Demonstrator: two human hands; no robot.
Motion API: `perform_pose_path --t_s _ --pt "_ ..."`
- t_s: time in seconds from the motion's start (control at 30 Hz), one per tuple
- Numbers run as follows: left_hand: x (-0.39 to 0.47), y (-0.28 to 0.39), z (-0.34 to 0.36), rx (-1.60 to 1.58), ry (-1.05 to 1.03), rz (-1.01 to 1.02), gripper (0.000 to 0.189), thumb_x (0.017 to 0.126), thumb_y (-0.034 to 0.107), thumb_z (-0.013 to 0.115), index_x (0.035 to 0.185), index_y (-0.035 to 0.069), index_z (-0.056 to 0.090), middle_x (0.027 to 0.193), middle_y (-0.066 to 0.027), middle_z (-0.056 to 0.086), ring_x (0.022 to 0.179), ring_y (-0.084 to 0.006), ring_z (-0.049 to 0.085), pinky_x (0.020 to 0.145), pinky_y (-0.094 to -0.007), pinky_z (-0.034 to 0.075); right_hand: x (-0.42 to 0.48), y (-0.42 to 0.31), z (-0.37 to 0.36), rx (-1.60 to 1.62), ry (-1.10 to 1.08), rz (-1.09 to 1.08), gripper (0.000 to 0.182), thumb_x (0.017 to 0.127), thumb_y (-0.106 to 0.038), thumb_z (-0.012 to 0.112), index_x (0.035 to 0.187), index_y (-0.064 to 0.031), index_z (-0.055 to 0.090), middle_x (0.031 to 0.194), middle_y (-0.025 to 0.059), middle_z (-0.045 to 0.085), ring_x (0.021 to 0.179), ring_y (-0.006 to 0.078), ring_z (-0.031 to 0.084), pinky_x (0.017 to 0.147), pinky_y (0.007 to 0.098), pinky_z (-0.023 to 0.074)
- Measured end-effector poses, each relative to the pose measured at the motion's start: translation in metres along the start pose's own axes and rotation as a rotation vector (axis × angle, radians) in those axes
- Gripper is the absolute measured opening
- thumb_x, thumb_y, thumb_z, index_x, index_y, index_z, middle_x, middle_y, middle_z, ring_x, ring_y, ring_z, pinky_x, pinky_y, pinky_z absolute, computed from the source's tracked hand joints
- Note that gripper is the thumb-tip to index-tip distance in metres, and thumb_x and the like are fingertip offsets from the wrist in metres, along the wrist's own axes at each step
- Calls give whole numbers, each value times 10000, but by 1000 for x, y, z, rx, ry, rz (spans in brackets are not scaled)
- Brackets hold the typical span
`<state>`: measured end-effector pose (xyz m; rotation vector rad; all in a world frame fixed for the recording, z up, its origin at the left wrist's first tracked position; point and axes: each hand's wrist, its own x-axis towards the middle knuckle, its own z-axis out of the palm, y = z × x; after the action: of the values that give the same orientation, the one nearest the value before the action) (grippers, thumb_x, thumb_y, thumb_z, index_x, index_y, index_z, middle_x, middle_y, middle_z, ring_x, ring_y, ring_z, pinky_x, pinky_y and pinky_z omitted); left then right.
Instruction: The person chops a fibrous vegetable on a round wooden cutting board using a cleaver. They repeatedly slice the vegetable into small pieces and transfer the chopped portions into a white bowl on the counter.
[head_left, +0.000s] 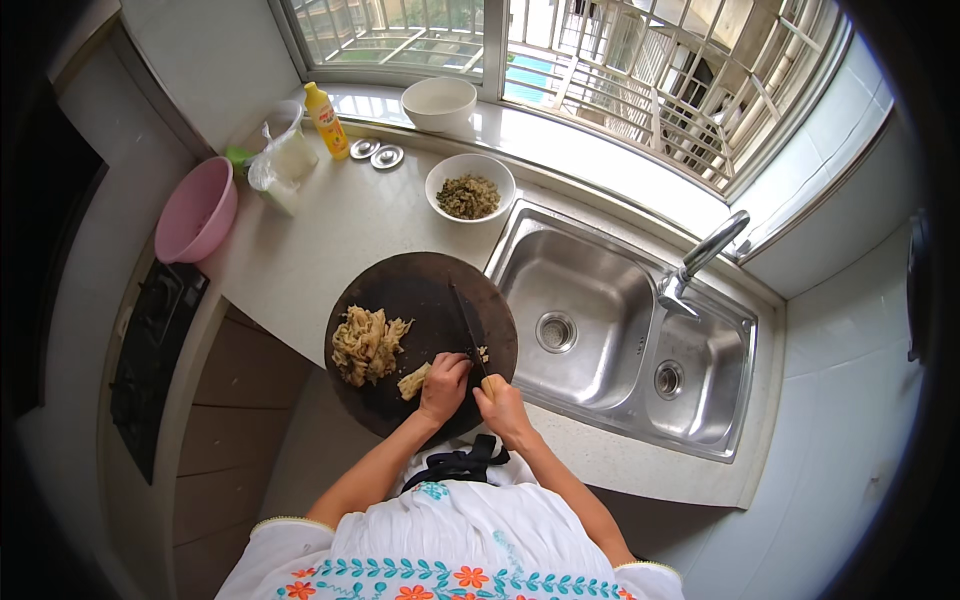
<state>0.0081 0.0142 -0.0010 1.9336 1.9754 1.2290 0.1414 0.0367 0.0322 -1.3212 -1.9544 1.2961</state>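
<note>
A round, dark wooden chopping board (420, 300) lies before me on the counter. My right hand (504, 411) grips the wooden handle (489, 385) of a kitchen knife. Its dark blade (466, 322) points away from me over the board. My left hand (445, 385) presses a pale yellow piece of what looks like pickled vegetable (412, 381) to the board, fingertips close to the blade. Part of that piece is hidden under the fingers. A few small chopped bits (483, 352) lie right of the blade. On the board's left side rests a heap of the same yellowish vegetable (367, 345).
A double steel sink (600, 300) with a faucet (701, 255) adjoins the board's right. Beyond stand a white bowl of chopped food (435, 171), another white bowl (439, 101) and a yellow bottle (327, 124). Leftward are a plastic bag (281, 169), pink basin (196, 214) and gas stove (154, 360).
</note>
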Motion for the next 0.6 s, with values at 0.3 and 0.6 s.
perform_pose_path --t_s 0.3,0.6 --pt "-2 -1 6 44 62 -60 117 685 -25 591 800 -5 598 874 -119 593 848 -303 549 721 -363 464 -13 -6 -17 -126 -113 -21 226 788 -144 575 830 58 483 695 305 560 693 460 560 613 488 448" --pt "-1 -2 3 53 21 -20 143 653 -41 584 787 1 610 850 -108 601 836 -286 553 722 -355 468 2 -9 -1 -146 -67 -16 218 792 -134 562 830 63 478 691 299 560 690 454 562 612 482 449"
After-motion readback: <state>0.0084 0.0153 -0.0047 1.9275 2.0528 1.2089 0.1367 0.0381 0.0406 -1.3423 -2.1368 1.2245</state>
